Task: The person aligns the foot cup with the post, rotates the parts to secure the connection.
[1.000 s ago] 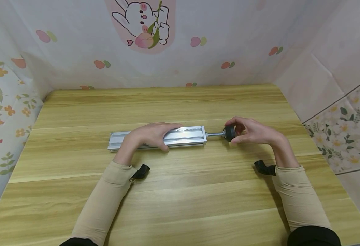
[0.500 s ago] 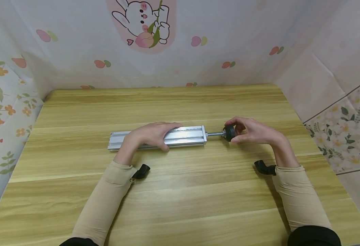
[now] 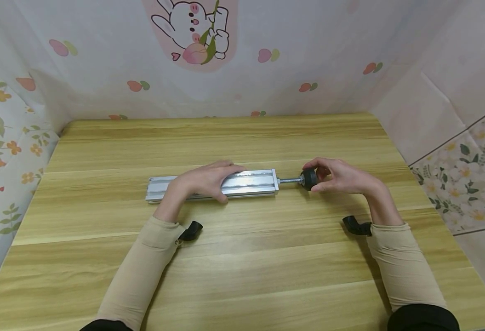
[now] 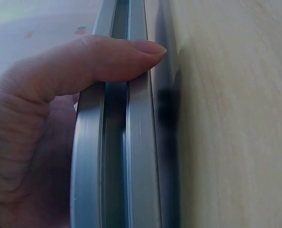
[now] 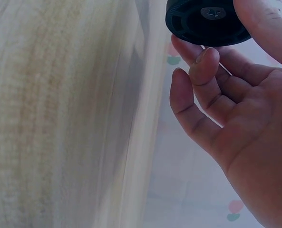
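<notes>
Aluminium, ribbed and matt silver, forms the long slotted extrusion bar [image 3: 213, 185] that lies flat across the middle of the tabletop [image 3: 242, 276], parallel to its near edge. From the bar's right end a thin threaded steel rod [image 3: 289, 181] sticks out, ending in a round black plastic knob [image 3: 308, 179] whose moulded face shows a cross-head screw at its centre in the right wrist view. The left hand [image 3: 202, 181] lies over the top of the bar with fingers curled over its far side and the thumb pressed against the near grooved face, gripping it. The right hand [image 3: 341, 177] pinches the knob between thumb and forefinger, the other fingers loosely bent beneath it. Both forearms wear beige sleeves [image 3: 143, 266] with small black camera mounts [image 3: 190, 231] at the wrists. The tabletop is pale wood-grain laminate with long streaks. Soft white cloth printed with peaches, flowers and a cartoon rabbit [image 3: 192, 30] hangs along the far, left and right edges.
</notes>
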Tool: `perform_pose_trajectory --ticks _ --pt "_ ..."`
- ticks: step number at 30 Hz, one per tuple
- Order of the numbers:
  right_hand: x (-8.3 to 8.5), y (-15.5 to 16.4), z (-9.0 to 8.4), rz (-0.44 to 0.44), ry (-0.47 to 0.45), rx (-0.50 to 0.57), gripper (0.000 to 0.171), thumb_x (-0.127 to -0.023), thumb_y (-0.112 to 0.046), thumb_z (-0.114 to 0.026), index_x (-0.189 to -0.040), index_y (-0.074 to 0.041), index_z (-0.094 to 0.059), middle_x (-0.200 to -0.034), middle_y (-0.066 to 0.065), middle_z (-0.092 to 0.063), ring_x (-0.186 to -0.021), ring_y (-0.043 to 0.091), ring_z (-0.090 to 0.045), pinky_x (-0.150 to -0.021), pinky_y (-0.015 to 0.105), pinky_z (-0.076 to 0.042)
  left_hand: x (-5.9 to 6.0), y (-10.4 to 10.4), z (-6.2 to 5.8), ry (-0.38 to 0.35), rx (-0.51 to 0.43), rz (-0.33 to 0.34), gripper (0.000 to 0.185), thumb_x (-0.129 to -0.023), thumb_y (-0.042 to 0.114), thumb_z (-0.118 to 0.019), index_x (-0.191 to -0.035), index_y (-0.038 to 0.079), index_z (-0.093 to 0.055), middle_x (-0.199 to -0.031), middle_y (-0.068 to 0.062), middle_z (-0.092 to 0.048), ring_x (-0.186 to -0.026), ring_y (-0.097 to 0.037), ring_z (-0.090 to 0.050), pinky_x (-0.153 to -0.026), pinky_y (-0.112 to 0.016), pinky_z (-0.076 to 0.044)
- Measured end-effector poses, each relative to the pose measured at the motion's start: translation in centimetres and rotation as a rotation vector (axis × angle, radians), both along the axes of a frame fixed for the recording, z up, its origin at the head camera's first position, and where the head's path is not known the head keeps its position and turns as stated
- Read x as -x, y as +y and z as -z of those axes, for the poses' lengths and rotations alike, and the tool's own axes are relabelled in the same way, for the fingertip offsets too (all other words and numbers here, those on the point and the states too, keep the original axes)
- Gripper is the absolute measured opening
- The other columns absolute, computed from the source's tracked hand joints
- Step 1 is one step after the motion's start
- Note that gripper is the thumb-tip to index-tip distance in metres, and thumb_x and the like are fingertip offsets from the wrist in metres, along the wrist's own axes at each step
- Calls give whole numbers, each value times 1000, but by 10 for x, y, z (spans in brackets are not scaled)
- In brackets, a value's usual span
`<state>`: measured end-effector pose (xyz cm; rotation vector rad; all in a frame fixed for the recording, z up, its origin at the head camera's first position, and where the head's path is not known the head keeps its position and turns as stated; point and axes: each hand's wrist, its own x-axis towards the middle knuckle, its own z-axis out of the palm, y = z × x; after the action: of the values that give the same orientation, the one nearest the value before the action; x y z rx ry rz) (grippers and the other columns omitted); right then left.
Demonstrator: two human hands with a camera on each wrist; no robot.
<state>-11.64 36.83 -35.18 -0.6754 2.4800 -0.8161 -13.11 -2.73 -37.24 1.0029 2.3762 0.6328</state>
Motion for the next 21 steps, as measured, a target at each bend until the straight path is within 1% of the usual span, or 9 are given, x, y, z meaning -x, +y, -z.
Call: perform_pose_trajectory --ticks 2,6,9,12,19,21 --pt "0 0 1 -4 1 -7 54 -89 -26 -79 -137 -10 -59 -97 3 -64 -88 15 -56 -83 26 -46 0 1 0 18 -9 8 95 -74 16 -82 -159 18 -40 -148 -12 -49 -138 -30 -46 -116 -49 -39" --pt "1 1 4 0 -22 -13 56 -89 -26 -79 -138 -9 -58 -103 3 -67 -90 15 -60 -85 26 -48 -1 3 0 56 -29 24 92 -72 13 -82 -156 15 -44 -139 -10 -53 -127 -26 -49 -112 -46 -41" --pt "2 1 6 5 -43 -10 57 -89 -26 -80 -139 -8 -57 -108 5 -68 -92 17 -62 -87 26 -49 -1 4 1 70 -35 28 91 -72 12 -81 -155 15 -45 -136 -9 -53 -123 -25 -49 -110 -44 -42" --pt "2 0 8 11 -53 -10 58 -88 -25 -80 -139 -7 -57 -110 7 -68 -93 18 -62 -87 26 -50 0 4 2 76 -33 32 90 -72 11 -80 -155 15 -46 -135 -8 -53 -122 -24 -49 -109 -44 -42" --pt "4 1 10 2 -51 -23 57 -89 -25 -80 -138 -7 -57 -108 7 -68 -91 19 -61 -83 26 -49 0 3 4 70 -35 32 89 -73 10 -80 -155 15 -45 -142 -8 -49 -134 -26 -46 -115 -46 -39" --pt "4 1 10 1 -46 -27 57 -89 -26 -80 -138 -7 -57 -107 6 -68 -91 19 -61 -83 26 -49 0 3 5 71 -40 29 89 -72 10 -79 -155 15 -46 -143 -8 -48 -135 -26 -46 -115 -46 -39"
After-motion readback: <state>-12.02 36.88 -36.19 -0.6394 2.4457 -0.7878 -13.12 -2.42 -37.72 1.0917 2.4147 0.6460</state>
